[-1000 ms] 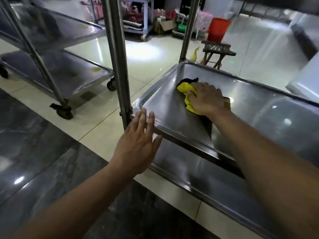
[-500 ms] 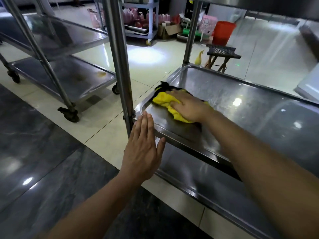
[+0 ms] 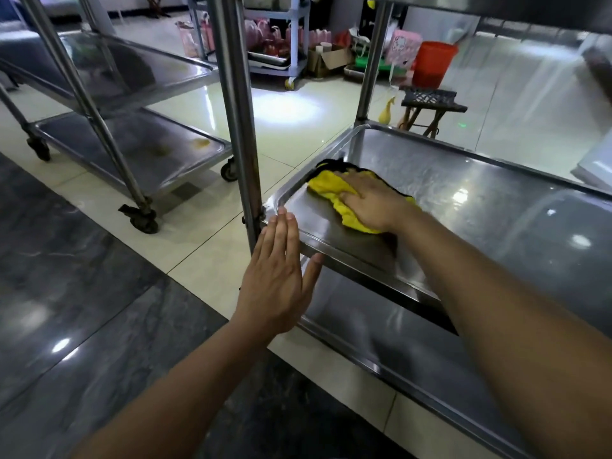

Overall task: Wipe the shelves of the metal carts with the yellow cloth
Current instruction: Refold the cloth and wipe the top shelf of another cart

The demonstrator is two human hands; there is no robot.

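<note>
Wiping the near-left corner of the middle shelf

The right hand (image 3: 371,202) presses the yellow cloth (image 3: 326,187) flat on the cart's middle shelf (image 3: 463,193); the left hand (image 3: 278,276) hovers open by the upright post (image 3: 238,127). Bunched cloth may miss the raised rim, or the wheeled cart could roll.

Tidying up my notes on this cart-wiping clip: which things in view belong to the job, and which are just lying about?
Job:
yellow cloth under the right hand
middle shelf being wiped
second cart
left hand, open

Lying about:
red bucket
black stool
cardboard box
</note>
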